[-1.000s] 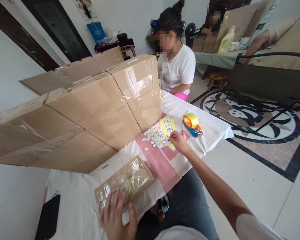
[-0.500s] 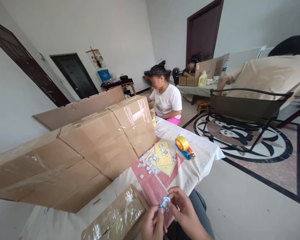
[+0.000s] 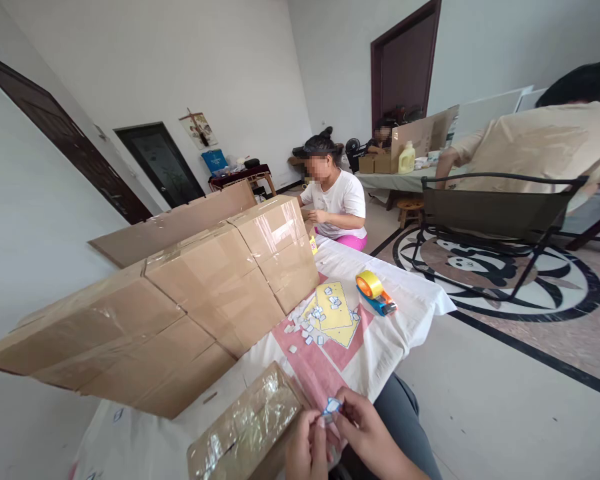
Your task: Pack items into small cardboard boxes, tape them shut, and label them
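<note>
In the head view, a small white piece with a blue edge (image 3: 333, 405) sits between my two hands. My left hand (image 3: 309, 441) pinches its lower left side with thumb and fingers. From the upper right, my right hand (image 3: 366, 427) grips the same piece, and its fingertips hide part of it. Beyond my hands, several similar small white pieces (image 3: 307, 328) lie scattered on the patterned tablecloth (image 3: 305, 367). A tape-wrapped cardboard box (image 3: 245, 427) stands just left of my left hand.
Stacked cardboard boxes (image 3: 220, 293) form a wall along the table's left side. A tape dispenser with yellow tape (image 3: 375, 291) lies near the right edge. Across the table sits a person in a white shirt (image 3: 337, 203). A dark chair (image 3: 495, 207) stands at the right, by another person.
The view has shifted slightly, so the boxes and table appear further right. Both hands still hold the small piece. The person opposite has raised a forearm.
</note>
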A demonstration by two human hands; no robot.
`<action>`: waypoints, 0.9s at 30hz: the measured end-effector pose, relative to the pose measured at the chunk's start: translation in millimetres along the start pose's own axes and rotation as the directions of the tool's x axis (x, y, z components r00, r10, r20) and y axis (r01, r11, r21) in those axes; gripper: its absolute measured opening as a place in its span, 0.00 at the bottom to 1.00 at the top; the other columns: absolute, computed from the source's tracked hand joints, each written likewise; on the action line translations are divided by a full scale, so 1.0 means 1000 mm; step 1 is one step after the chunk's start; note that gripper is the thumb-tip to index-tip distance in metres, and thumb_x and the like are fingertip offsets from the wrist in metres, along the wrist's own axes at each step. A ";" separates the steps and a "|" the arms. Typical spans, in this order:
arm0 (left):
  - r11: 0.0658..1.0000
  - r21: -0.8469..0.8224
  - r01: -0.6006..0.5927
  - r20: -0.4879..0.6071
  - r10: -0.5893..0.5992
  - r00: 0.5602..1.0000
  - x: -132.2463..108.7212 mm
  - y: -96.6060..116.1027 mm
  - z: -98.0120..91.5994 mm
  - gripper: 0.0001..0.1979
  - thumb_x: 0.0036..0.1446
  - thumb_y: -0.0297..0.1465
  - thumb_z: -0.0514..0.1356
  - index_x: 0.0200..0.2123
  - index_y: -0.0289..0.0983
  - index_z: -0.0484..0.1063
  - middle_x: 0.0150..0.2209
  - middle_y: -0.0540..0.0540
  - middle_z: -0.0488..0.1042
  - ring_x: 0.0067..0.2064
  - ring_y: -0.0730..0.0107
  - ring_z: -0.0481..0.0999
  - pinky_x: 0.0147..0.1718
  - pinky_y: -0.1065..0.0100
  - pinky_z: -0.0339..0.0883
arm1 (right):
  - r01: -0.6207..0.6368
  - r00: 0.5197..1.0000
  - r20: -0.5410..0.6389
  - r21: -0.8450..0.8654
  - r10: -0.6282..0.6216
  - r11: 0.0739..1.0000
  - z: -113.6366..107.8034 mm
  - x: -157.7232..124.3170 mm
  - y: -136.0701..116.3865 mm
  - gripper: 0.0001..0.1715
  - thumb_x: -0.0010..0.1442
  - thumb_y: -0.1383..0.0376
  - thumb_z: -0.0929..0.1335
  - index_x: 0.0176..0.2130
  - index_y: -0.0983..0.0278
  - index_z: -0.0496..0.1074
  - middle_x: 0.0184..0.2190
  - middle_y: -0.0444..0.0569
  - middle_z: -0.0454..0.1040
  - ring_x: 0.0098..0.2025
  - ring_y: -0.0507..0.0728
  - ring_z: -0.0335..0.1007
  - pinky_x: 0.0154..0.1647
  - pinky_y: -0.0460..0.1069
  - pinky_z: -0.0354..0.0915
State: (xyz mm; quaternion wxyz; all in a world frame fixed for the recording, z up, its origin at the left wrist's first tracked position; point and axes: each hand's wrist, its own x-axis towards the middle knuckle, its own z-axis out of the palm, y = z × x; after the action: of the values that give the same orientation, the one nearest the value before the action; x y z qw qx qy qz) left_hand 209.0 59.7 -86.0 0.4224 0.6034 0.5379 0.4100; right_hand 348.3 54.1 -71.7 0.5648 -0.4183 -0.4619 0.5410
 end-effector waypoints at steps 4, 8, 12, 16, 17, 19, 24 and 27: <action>0.985 0.129 -0.118 0.095 0.106 0.990 -0.001 -0.004 -0.012 0.24 0.65 0.52 0.48 0.34 0.41 0.72 0.21 0.49 0.76 0.20 0.70 0.71 0.28 0.69 0.67 | 0.003 1.000 0.011 -0.048 -0.002 0.999 0.004 -0.001 -0.003 0.23 0.61 0.47 0.71 0.30 0.62 0.66 0.21 0.41 0.66 0.24 0.51 0.63 0.27 0.45 0.59; 0.966 0.205 -0.158 0.126 0.134 0.983 -0.004 -0.007 -0.018 0.23 0.67 0.51 0.47 0.34 0.41 0.71 0.21 0.49 0.76 0.24 0.67 0.76 0.32 0.68 0.68 | 0.042 0.998 0.044 -0.124 -0.037 0.991 0.006 -0.003 -0.004 0.25 0.65 0.47 0.67 0.27 0.63 0.65 0.20 0.42 0.66 0.24 0.51 0.64 0.27 0.45 0.59; 0.965 0.229 -0.130 0.105 0.109 0.989 -0.007 -0.004 -0.020 0.22 0.66 0.51 0.49 0.33 0.42 0.70 0.22 0.49 0.77 0.25 0.66 0.76 0.30 0.68 0.67 | 0.075 0.997 0.037 -0.209 -0.069 0.975 0.009 -0.007 -0.003 0.25 0.67 0.49 0.66 0.27 0.63 0.65 0.21 0.42 0.66 0.25 0.51 0.63 0.27 0.45 0.58; 0.972 0.211 -0.099 0.092 0.081 0.992 -0.013 0.005 -0.023 0.21 0.65 0.51 0.50 0.31 0.42 0.69 0.20 0.49 0.76 0.22 0.67 0.74 0.28 0.68 0.65 | 0.104 0.995 0.039 -0.298 -0.097 0.949 0.007 -0.014 -0.005 0.24 0.68 0.51 0.65 0.28 0.64 0.68 0.23 0.44 0.69 0.26 0.51 0.64 0.29 0.45 0.59; 0.976 0.199 -0.091 0.097 0.072 0.993 -0.014 0.008 -0.023 0.21 0.65 0.51 0.50 0.31 0.42 0.68 0.20 0.50 0.76 0.22 0.67 0.74 0.28 0.68 0.65 | 0.110 0.994 0.042 -0.315 -0.103 0.943 0.007 -0.016 -0.005 0.24 0.69 0.51 0.65 0.28 0.64 0.69 0.23 0.44 0.70 0.27 0.51 0.65 0.30 0.45 0.59; 0.980 0.182 -0.079 0.117 0.058 0.991 -0.017 0.013 -0.024 0.21 0.64 0.51 0.51 0.30 0.42 0.67 0.19 0.50 0.76 0.21 0.67 0.74 0.28 0.68 0.64 | 0.125 0.992 0.043 -0.347 -0.117 0.930 0.006 -0.019 -0.006 0.23 0.69 0.52 0.64 0.29 0.65 0.70 0.23 0.45 0.72 0.27 0.52 0.65 0.31 0.45 0.60; 0.991 0.137 -0.012 0.236 -0.020 0.971 -0.017 0.018 -0.031 0.20 0.64 0.51 0.51 0.29 0.42 0.64 0.21 0.49 0.77 0.22 0.67 0.74 0.27 0.68 0.63 | 0.167 0.985 0.035 -0.401 -0.167 0.901 0.007 -0.026 -0.005 0.23 0.69 0.53 0.65 0.28 0.64 0.69 0.22 0.44 0.70 0.26 0.51 0.63 0.30 0.46 0.58; 0.988 0.152 0.037 0.249 -0.075 0.966 -0.014 0.023 -0.046 0.22 0.64 0.53 0.51 0.29 0.42 0.65 0.22 0.48 0.77 0.24 0.67 0.74 0.28 0.68 0.64 | 0.173 0.978 -0.045 -0.381 -0.205 0.908 0.001 -0.026 -0.012 0.25 0.70 0.51 0.62 0.28 0.63 0.67 0.22 0.43 0.67 0.26 0.51 0.60 0.29 0.46 0.56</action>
State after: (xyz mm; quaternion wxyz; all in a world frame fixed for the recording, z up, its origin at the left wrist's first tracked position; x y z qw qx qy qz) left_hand 170.8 47.9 -50.5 0.4538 0.6647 0.5250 0.2767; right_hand 350.1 27.3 -62.0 0.5430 -0.4941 -0.5711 0.3673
